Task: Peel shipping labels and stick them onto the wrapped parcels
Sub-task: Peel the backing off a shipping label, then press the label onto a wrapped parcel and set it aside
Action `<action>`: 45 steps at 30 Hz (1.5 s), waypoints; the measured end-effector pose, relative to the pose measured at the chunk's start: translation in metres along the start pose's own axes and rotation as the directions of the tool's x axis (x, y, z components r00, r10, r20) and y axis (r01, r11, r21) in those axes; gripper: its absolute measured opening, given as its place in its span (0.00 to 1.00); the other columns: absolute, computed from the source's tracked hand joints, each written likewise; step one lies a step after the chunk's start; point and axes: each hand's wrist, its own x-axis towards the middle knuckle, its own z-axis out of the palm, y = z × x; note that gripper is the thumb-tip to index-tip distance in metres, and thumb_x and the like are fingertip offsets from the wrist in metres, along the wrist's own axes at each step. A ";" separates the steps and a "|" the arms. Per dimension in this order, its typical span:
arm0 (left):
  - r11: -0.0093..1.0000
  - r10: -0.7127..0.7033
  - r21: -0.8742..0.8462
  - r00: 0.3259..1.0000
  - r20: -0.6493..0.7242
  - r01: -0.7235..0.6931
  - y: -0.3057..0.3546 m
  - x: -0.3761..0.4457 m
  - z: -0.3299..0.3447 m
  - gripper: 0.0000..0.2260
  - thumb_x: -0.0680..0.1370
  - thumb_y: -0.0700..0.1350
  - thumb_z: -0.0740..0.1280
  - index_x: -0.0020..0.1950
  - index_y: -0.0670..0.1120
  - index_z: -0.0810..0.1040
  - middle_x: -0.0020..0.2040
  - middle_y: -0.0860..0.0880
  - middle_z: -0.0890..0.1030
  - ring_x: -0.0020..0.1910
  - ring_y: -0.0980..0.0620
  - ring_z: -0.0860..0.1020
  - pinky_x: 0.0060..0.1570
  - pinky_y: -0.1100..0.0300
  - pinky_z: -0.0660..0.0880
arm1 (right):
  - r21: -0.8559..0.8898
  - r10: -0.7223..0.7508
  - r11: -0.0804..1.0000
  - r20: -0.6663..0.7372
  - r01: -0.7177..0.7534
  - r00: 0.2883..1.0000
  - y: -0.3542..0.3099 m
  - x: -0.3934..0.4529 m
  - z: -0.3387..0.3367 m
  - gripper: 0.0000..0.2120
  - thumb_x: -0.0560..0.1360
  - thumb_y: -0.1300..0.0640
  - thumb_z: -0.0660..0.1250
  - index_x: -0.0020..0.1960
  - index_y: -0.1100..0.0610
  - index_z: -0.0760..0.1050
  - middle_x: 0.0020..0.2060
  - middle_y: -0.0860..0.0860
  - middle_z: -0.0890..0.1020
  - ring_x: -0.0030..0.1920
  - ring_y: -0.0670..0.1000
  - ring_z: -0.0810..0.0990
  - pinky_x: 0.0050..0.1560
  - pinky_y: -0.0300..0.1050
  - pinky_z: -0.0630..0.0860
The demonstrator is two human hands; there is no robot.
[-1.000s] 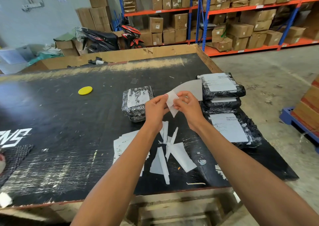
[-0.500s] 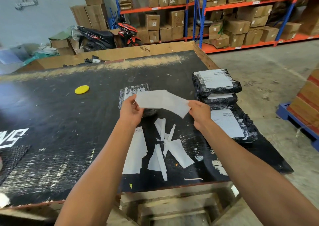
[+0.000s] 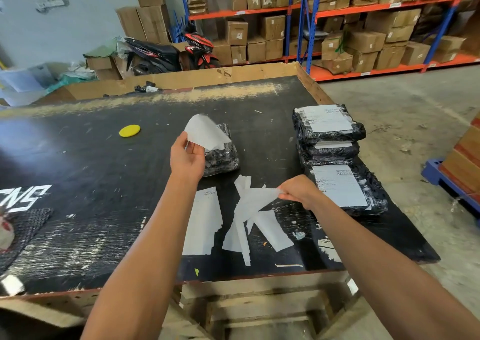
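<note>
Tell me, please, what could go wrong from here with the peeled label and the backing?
The label, curling where the left hand pinches one edge, might fold onto itself or land crooked on the wrapped parcel. The backing sheet in the right hand could drop onto the unpeeled labels and bury them among scraps.

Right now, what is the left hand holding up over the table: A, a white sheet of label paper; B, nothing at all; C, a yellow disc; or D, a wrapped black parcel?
A: the left hand pinches a curled white sheet by its edge, raised in front of the small wrapped parcel, while the yellow disc lies untouched on the table.
</note>
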 end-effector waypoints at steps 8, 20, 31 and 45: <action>0.996 -0.042 0.084 0.999 0.021 0.040 -0.028 -0.024 0.017 0.11 0.82 0.37 0.63 0.65 0.39 0.72 0.52 0.40 0.82 0.57 0.43 0.82 0.57 0.50 0.79 | -0.128 -0.499 0.865 -0.113 0.486 0.859 -0.016 -0.028 -0.011 0.29 0.74 0.59 0.74 0.72 0.47 0.70 0.66 0.50 0.74 0.60 0.51 0.77 0.49 0.35 0.74; 0.960 -0.203 0.181 0.976 -0.073 0.213 -0.081 -0.062 0.027 0.17 0.82 0.39 0.63 0.70 0.36 0.71 0.62 0.38 0.78 0.64 0.41 0.78 0.49 0.50 0.79 | -0.350 -0.930 0.367 -0.124 0.862 0.346 -0.042 -0.031 -0.011 0.15 0.71 0.69 0.70 0.48 0.51 0.80 0.45 0.46 0.82 0.46 0.49 0.80 0.46 0.51 0.77; 0.489 0.194 0.847 0.973 0.129 -0.210 -0.061 -0.033 -0.002 0.05 0.78 0.42 0.70 0.53 0.45 0.83 0.51 0.47 0.84 0.51 0.50 0.81 0.57 0.56 0.79 | 0.158 -0.611 0.788 0.086 0.595 0.787 -0.060 -0.015 -0.013 0.07 0.77 0.57 0.72 0.46 0.45 0.79 0.50 0.50 0.86 0.52 0.54 0.84 0.56 0.60 0.81; 0.401 0.333 0.880 0.935 0.117 -0.253 0.005 0.067 -0.004 0.02 0.75 0.35 0.73 0.44 0.42 0.83 0.45 0.44 0.86 0.44 0.49 0.85 0.42 0.58 0.81 | 0.149 -0.638 0.769 0.108 0.622 0.763 -0.129 0.014 0.072 0.12 0.79 0.63 0.68 0.60 0.51 0.76 0.54 0.46 0.82 0.53 0.49 0.83 0.47 0.45 0.83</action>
